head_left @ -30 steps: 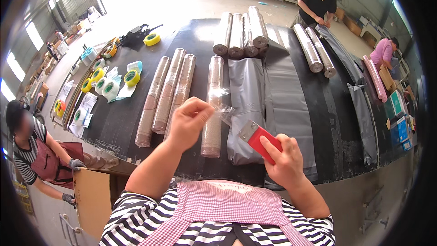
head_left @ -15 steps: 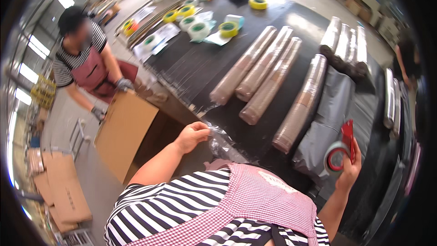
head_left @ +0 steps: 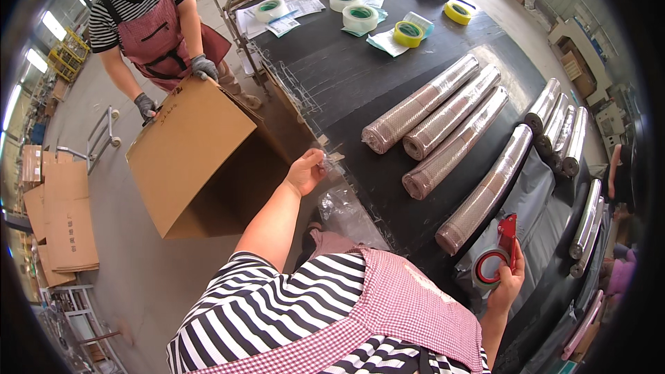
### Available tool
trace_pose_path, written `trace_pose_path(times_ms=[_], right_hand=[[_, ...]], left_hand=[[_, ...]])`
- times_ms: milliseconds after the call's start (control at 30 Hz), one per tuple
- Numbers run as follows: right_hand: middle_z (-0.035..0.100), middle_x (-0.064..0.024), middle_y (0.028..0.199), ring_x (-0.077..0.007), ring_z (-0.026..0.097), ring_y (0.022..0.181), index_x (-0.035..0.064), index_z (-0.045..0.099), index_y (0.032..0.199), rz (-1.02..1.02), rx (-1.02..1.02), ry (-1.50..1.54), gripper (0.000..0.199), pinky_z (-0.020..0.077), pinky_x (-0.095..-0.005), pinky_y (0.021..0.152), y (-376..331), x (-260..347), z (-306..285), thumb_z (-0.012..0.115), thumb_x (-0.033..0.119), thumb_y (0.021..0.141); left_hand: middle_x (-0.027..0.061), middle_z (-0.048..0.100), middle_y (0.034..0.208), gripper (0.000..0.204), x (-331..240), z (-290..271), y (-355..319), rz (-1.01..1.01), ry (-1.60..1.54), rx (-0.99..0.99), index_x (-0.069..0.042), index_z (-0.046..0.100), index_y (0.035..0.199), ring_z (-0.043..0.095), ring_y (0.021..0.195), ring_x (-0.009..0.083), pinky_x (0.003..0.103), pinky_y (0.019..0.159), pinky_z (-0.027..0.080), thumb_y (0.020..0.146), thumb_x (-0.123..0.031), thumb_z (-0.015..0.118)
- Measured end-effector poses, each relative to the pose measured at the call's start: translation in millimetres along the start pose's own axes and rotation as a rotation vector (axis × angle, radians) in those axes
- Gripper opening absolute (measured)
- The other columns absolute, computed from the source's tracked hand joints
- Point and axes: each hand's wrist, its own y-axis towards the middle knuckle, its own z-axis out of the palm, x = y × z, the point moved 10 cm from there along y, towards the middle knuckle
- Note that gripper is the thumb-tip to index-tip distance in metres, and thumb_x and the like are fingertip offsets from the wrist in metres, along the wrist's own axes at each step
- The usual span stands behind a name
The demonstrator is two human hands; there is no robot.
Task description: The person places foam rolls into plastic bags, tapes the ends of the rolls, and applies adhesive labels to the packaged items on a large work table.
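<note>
My left hand (head_left: pixel 306 172), arm stretched out past the table's left edge, is closed in a pinch on a crumpled clear plastic film (head_left: pixel 346 211). The film hangs down beside the table edge. In my right hand (head_left: pixel 508 282) is a red tape dispenser (head_left: pixel 508 230) with a tape roll on a red core (head_left: pixel 489 267), held over grey sheeting (head_left: pixel 533 194). Between the hands, several beige woven rolls in clear wrap (head_left: pixel 454 140) lie on the black table; the nearest roll (head_left: pixel 485 190) is just left of the dispenser. Beyond my left hand stands an open cardboard box (head_left: pixel 190 156).
A co-worker in grey gloves (head_left: pixel 204 67) grips the box's far edge. Several tape rolls (head_left: pixel 360 19) and papers lie at the table's (head_left: pixel 312 73) far end. More wrapped rolls (head_left: pixel 557 128) lie at right. A metal trolley (head_left: pixel 104 140) and flattened cardboard (head_left: pixel 69 211) are on the left.
The view has swung, shifting the table contents down and right. My left hand has reached farther out with the film, which hangs lower. The box stands more openly toward me; the dispenser stays in my right hand.
</note>
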Motion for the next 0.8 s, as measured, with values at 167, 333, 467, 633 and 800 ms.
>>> trace_pose_path(times_ms=[167, 333, 467, 633, 800], right_hand=[[0.061, -0.012, 0.134, -0.0162, 0.061, 0.114, -0.0029, 0.05, 0.143, 0.011, -0.004, 0.005, 0.058, 0.0471, -0.0269, 0.099, -7.3, -4.0, 10.8, 0.048, -0.009, 0.085], [0.059, -0.0138, 0.138, -0.0184, 0.059, 0.122, -0.0031, 0.049, 0.143, -0.022, 0.01, 0.031, 0.06, 0.045, -0.0283, 0.103, -19.1, 5.8, 24.0, 0.047, -0.009, 0.083], [0.061, -0.0109, 0.132, -0.0177, 0.06, 0.118, -0.0018, 0.054, 0.14, -0.085, 0.047, 0.107, 0.062, 0.0438, -0.0279, 0.102, -21.4, 23.9, 36.9, 0.051, -0.014, 0.079], [0.057, -0.0099, 0.123, -0.0194, 0.057, 0.113, -0.0022, 0.056, 0.135, -0.458, 0.118, -0.295, 0.059, 0.0424, -0.0283, 0.098, -44.7, 76.3, 52.0, 0.057, -0.014, 0.077], [0.058, -0.0166, 0.111, -0.0288, 0.06, 0.096, 0.002, 0.064, 0.123, -0.81, 0.027, -0.533, 0.055, 0.0495, -0.0346, 0.083, -76.3, 117.2, 70.7, 0.065, -0.012, 0.069]], left_hand=[[-0.0054, 0.056, 0.076, 0.023, -3.6, -27.5, -2.6, 0.036, 0.359, -0.325, -0.013, 0.065, 0.094, 0.051, 0.067, 0.0071, 0.025, 0.058, 0.042, 0.089, -0.03, 0.079], [0.0141, 0.067, 0.104, 0.079, -56.6, -43.7, -6.5, 0.102, 1.05, -0.503, 0.008, 0.057, 0.121, 0.064, 0.094, 0.0218, 0.034, 0.085, 0.052, 0.075, -0.05, 0.087], [0.012, 0.062, 0.093, 0.075, -120.9, 25.8, -34.2, 0.425, 1.525, -0.53, 0.003, 0.056, 0.117, 0.061, 0.082, 0.0228, 0.036, 0.076, 0.052, 0.072, -0.049, 0.087], [0.0076, 0.06, 0.081, 0.022, -113.1, 212.1, -87.6, 0.968, 1.563, -0.107, -0.001, 0.065, 0.099, 0.059, 0.072, 0.0245, 0.037, 0.067, 0.049, 0.084, -0.01, 0.077], [0.0027, 0.067, 0.083, 0.049, 33.8, 320.4, -103.6, -0.162, 0.903, 0.535, -0.004, 0.074, 0.1, 0.059, 0.075, 0.0092, 0.024, 0.068, 0.049, 0.102, -0.049, 0.053]])
